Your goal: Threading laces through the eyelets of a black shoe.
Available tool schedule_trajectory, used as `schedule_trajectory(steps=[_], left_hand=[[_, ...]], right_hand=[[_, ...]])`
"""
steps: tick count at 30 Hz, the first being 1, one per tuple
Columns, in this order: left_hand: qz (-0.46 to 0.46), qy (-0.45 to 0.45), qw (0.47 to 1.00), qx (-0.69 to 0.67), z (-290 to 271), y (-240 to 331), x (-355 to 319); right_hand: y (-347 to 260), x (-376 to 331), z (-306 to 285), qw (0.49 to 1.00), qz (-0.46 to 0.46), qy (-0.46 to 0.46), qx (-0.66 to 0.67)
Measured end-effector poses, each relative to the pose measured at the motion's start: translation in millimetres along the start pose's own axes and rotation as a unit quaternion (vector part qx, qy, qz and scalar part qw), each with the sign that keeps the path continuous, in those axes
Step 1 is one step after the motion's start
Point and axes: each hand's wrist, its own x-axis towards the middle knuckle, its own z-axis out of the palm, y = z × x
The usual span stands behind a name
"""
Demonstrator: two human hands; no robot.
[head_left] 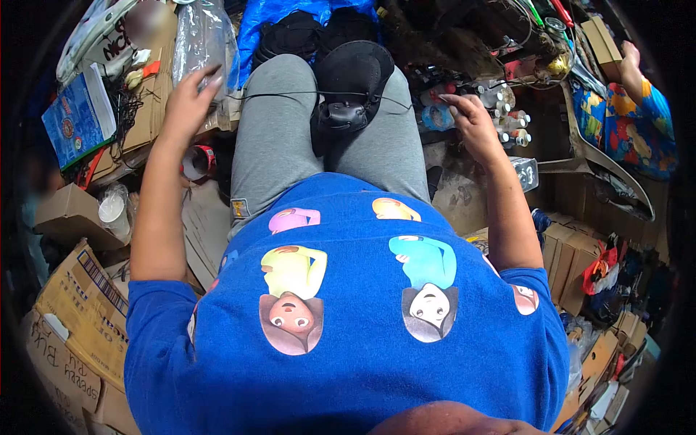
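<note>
nearest: your blue shirt [355, 290], then your thighs in grey trousers [270, 119], brought close together. the black shoe [357, 69] sits between and on them, broad flat face turned up toward you, rounded shiny end nearest your body. judged reason: the legs act as a clamp, since neither hand is on the shoe.

a thin dark cord [348, 93] crosses over the shoe and runs out sideways, fairly straight on the left, dipping in a curve on the right. such a spread would keep both lengths clear of the shoe.

your left hand [190, 101]: raised outside the left knee, fingers partly curled, thumb and forefinger slightly apart; the cord runs toward it, but whether it is gripped you cannot tell from this view. your right hand [475, 125]: out past the right thigh, forefinger and thumb pointing inward, other fingers bent; grip on the cord likewise unclear.

farther left: a clear plastic bag [205, 43] beyond the left hand, a blue book [78, 119] toward the edge. farther right: small capped bottles [516, 120] grouped just beside the right hand, probably for easy reach.

farthest: blue sheeting [251, 22] past your knees; at right, another person's hand [631, 69] against a cardboard box [600, 45].
</note>
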Motion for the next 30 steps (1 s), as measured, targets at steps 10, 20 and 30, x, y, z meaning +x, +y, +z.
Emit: schedule_trajectory(steps=[10, 20, 30], left_hand=[[0.324, -0.203, 0.924, 0.019, 96, 164, 44], [0.203, -0.429, 0.878, -0.061, 102, 147, 64], [0.136, -0.521, 0.834, -0.124, 104, 129, 63]], right_hand=[[-52, 46, 24, 0.992, -0.037, -0.103, 0.070], [-54, 37, 36, 0.989, -0.059, -0.105, 0.083], [-79, 14, 40, 0.993, -0.101, -0.033, -0.050]])
